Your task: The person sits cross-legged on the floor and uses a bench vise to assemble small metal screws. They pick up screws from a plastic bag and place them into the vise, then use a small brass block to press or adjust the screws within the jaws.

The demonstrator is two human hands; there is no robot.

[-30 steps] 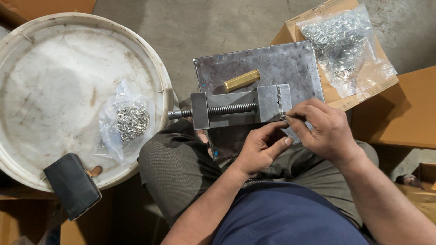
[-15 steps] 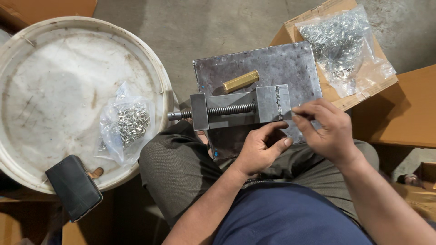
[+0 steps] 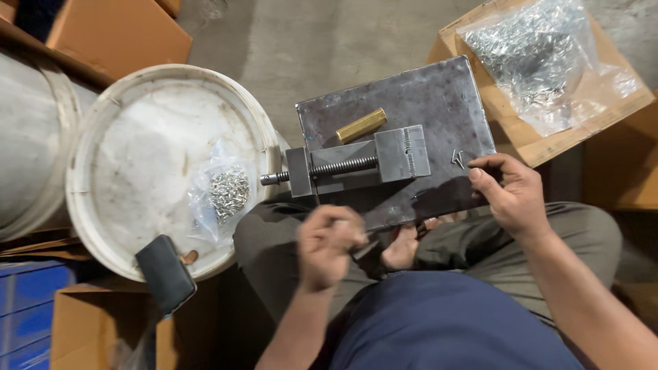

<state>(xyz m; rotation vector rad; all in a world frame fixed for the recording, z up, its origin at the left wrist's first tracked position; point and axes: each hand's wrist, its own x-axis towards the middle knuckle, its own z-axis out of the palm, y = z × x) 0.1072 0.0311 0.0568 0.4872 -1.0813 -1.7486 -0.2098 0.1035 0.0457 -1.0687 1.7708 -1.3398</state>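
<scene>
Two small metal pieces (image 3: pixel 458 157) lie loose on the steel plate (image 3: pixel 439 96) beside the unloaded vise (image 3: pixel 360 164), right hand (image 3: pixel 510 192) touching nearby, fingers spread, left hand (image 3: pixel 329 243) curled shut, contents unclear.

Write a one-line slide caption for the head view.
Seated person's right hand reaches small metal pieces beside a vise on a steel plate.
</scene>
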